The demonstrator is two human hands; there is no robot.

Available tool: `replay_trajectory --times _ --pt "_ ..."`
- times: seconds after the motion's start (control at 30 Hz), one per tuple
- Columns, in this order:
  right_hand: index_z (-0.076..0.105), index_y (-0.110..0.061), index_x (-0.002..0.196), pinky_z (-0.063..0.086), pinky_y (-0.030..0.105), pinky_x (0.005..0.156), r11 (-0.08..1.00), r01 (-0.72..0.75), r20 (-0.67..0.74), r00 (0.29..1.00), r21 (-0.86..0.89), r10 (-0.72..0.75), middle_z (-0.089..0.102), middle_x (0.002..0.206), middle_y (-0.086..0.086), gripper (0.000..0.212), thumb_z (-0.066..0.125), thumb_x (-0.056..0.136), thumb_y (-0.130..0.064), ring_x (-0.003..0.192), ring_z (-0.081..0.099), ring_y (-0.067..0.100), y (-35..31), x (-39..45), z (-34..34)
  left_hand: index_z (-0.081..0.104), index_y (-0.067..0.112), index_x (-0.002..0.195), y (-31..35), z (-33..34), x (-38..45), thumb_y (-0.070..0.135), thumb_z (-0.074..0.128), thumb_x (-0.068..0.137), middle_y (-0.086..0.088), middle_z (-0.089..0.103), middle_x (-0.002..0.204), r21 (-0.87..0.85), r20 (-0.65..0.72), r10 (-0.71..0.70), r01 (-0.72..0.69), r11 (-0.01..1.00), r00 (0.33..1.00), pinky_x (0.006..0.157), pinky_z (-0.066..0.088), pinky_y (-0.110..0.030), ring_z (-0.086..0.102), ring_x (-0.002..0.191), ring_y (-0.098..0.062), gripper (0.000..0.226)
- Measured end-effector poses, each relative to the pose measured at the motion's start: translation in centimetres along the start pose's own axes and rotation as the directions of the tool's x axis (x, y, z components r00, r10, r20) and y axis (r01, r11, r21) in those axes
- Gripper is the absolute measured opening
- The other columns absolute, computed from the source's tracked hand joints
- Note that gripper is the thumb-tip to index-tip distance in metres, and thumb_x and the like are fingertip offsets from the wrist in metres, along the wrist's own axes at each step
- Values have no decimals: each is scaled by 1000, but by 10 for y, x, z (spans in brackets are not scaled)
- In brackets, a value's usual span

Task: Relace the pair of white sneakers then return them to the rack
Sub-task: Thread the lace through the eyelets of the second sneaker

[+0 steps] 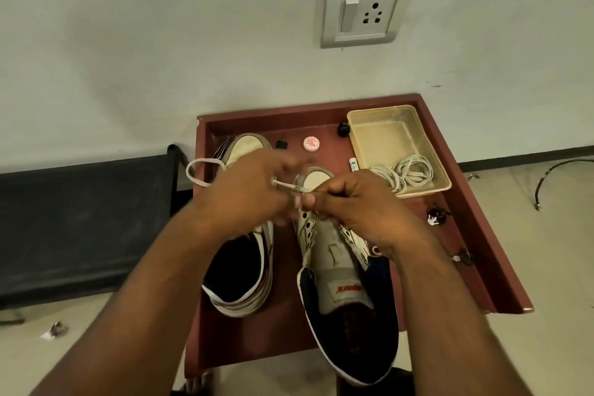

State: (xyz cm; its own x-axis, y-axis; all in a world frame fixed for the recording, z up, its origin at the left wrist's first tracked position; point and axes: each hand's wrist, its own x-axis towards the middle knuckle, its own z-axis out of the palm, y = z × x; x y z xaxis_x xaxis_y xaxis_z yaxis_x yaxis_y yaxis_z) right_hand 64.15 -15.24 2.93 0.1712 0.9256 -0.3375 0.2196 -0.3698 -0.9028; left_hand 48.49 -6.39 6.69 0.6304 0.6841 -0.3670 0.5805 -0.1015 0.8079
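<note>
**Lace held over the right sneaker**

Both forearms are extended over the red table. A white lace is pinched by the right hand and the blurred left hand, above the right sneaker. The left sneaker is set beside it.

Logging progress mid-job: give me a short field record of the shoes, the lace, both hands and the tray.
surface: red table, raised rim
left shoe: on table, partly under left hand
right shoe: tongue exposed, eyelets near tongue empty
lace: white, stretched between both hands, looping left
left hand: holds lace, blurred
right hand: fingers pinch lace end above right shoe
tray: clear plastic, holds coiled white laces
</note>
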Motion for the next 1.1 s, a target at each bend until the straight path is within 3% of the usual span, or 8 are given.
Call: replay_trajectory --times 0.07,0.13,0.2,0.33,0.47,0.6,0.77,1.1 --pt "76 -11 73 41 24 58 999 -1 -10 1000 43 1 65 62 10 18 75 83 -25 55 53 9 -1 4 -2 76 21 99 -1 12 4 2 75 81 4 75 83 38 25 60 -61 997 998 78 61 -35 72 73 -8 26" --pt "76 -4 77 39 13 49 995 -19 -48 999 96 24 63 53 -1 18 75 82 -22 46 50 -1 1 5 -12 77 16 95 -6 12 10 4 75 82 -2 75 76 26 -37 37 -36 999 999 75 61 -32 72 69 -10 17" --pt "77 -9 75 39 13 49 997 -26 -65 997 74 31 63 53 -5 16 75 81 -24 47 48 -2 7 6 -18 78 13 93 -13 8 16 7 74 85 -6 74 73 27 -117 14 -11 1000 993 69 60 -26 70 66 -13 11" --pt "78 -16 78 50 30 66 990 -49 -62 997 -129 41 71 68 -1 7 76 82 -21 63 61 12 25 15 -18 78 23 97 -21 11 27 24 70 89 5 70 81 425 -123 54 4 905 991 75 50 -26 64 79 -12 11" --pt "77 -18 86 51 26 70 915 -86 -9 996 -394 90 70 77 -6 9 78 80 -13 71 62 5 37 22 -6 74 34 96 -28 23 32 35 60 93 11 68 89 706 -55 9 32 707 998 101 32 -38 61 94 -12 14" --pt "75 -24 84 52 25 72 852 -73 -6 997 -518 81 64 75 -14 16 81 73 -14 74 61 7 41 27 2 72 35 94 -31 25 35 37 59 93 11 68 91 749 -75 3 55 660 997 104 27 -42 61 94 -13 14" --pt "72 -22 85 52 28 74 814 -53 -10 998 -579 57 69 87 -5 11 78 76 -17 82 62 12 40 30 9 70 33 97 -32 30 36 39 55 95 9 68 92 805 -67 1 53 591 998 103 30 -45 62 94 -15 16" --pt "74 -22 85 53 28 74 823 -71 -25 997 -564 69 69 84 -7 9 78 77 -21 80 62 10 40 30 7 71 33 94 -34 33 38 37 55 95 13 63 85 747 -117 6 84 660 993 105 27 -45 61 91 -12 17"
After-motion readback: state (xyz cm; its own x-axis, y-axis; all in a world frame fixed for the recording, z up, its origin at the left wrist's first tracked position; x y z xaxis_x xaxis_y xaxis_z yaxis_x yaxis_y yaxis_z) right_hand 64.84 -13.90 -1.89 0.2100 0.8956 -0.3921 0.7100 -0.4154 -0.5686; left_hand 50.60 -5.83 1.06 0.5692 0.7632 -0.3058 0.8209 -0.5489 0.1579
